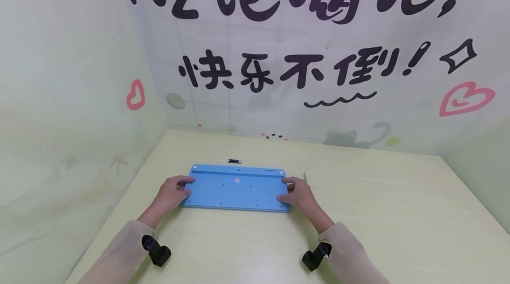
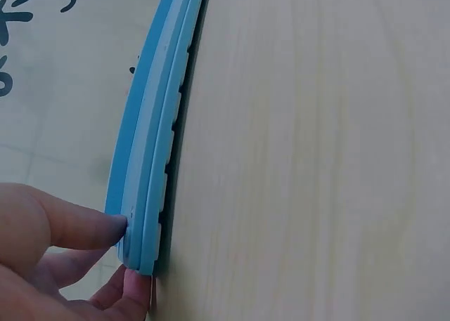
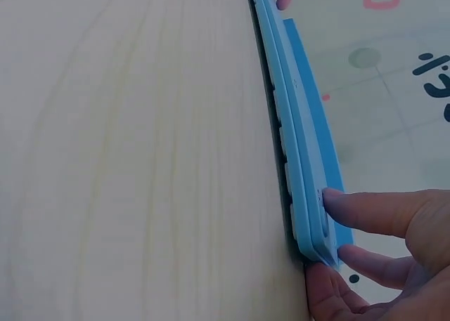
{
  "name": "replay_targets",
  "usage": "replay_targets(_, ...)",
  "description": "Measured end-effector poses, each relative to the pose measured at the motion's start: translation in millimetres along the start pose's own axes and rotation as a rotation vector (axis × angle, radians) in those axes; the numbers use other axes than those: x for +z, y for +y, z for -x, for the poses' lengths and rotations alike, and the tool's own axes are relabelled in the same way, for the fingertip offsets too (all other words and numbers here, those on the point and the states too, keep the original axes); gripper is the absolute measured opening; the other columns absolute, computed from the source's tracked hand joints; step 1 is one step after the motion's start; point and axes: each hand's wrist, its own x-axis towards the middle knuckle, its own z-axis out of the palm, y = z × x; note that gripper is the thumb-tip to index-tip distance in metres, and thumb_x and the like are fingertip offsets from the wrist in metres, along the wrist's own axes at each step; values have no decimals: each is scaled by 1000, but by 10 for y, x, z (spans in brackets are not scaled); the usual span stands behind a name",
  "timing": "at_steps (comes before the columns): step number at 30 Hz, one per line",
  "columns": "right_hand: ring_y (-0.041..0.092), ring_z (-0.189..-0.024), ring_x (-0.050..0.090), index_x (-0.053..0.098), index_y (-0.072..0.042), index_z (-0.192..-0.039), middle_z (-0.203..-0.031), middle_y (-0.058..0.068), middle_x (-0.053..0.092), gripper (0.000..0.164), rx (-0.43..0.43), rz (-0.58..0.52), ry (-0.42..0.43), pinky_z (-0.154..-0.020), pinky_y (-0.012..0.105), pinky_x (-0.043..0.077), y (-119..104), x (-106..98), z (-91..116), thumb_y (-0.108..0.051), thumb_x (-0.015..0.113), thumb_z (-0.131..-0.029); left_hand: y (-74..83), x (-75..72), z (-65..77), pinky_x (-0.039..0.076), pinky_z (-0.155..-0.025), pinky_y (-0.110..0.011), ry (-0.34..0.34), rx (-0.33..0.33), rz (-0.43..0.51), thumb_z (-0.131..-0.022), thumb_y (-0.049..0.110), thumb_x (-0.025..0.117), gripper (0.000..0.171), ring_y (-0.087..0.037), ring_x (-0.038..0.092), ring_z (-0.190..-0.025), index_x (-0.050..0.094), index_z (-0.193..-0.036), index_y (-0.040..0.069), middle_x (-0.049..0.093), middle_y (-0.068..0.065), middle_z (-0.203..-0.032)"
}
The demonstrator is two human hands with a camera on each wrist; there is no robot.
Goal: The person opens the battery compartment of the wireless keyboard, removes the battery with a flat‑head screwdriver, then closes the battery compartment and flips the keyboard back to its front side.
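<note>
A light blue keyboard [image 1: 235, 195] is held bottom side up, its screw holes and a small round white sticker showing in the head view. In the left wrist view, white keys [image 2: 164, 191] line the face turned towards the table. My left hand [image 1: 172, 193] pinches the keyboard's left end, thumb on the bottom face and fingertips at the edge. At the opposite end my right hand [image 1: 299, 194] grips it in the same way; the right wrist view shows that thumb [image 3: 344, 207] pressed on the blue bottom.
Behind the keyboard a small dark battery [image 1: 234, 161] lies on the pale wooden table [image 1: 382, 213]. A thin grey pointed thing [image 1: 305, 177] shows just past my right hand, mostly hidden by it. Printed cloth walls [image 1: 255, 111] stand at the back and sides.
</note>
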Motion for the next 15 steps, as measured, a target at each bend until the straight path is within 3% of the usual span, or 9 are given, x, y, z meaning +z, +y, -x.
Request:
replay_targets(7, 27, -90, 54, 55, 2, -122, -104, 19, 59, 53, 42, -28, -6, -77, 39, 48, -25, -7, -1, -7, 76, -74, -51, 2, 20, 45, -86, -43, 42, -57, 103, -84, -1, 60, 34, -35, 53, -104, 58, -118, -4, 53, -26, -117)
replay_targets(15, 29, -94, 53, 52, 4, -124, -108, 21, 57, 53, 62, -65, -23, -82, 42, 46, -50, -6, 13, -3, 73, -75, -134, -45, 58, 42, -91, -40, 21, -73, 242, -85, 4, 63, 39, -34, 49, -112, 55, -122, -4, 51, -25, -123)
